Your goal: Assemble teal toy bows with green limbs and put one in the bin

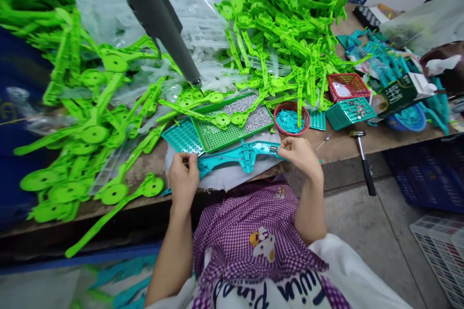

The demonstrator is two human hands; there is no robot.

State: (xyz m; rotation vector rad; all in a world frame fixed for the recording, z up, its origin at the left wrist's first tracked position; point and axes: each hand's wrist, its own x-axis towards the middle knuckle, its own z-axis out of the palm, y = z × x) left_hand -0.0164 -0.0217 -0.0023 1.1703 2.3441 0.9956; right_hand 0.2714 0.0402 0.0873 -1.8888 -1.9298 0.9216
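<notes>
A long teal plastic part point(247, 155) lies across a white cloth point(232, 179) at the table's front edge. My left hand point(184, 178) is closed at its left end, fingers curled against it. My right hand point(301, 155) pinches at the other end, beside a small dark metal piece point(274, 148) set in the part; whatever is between those fingertips is hidden. Just behind the part are a green tray point(224, 139) with many small silvery pieces and a flat teal tray point(183, 136). A grey power screwdriver point(159, 24) hangs over them, bit downward.
Bright green plastic parts point(290, 14) are heaped at the back and left. To the right are a red basket point(307, 123) of teal pieces, stacked teal trays point(350, 113), a thin screwdriver point(324, 141), and a hammer point(363, 161) overhanging the edge.
</notes>
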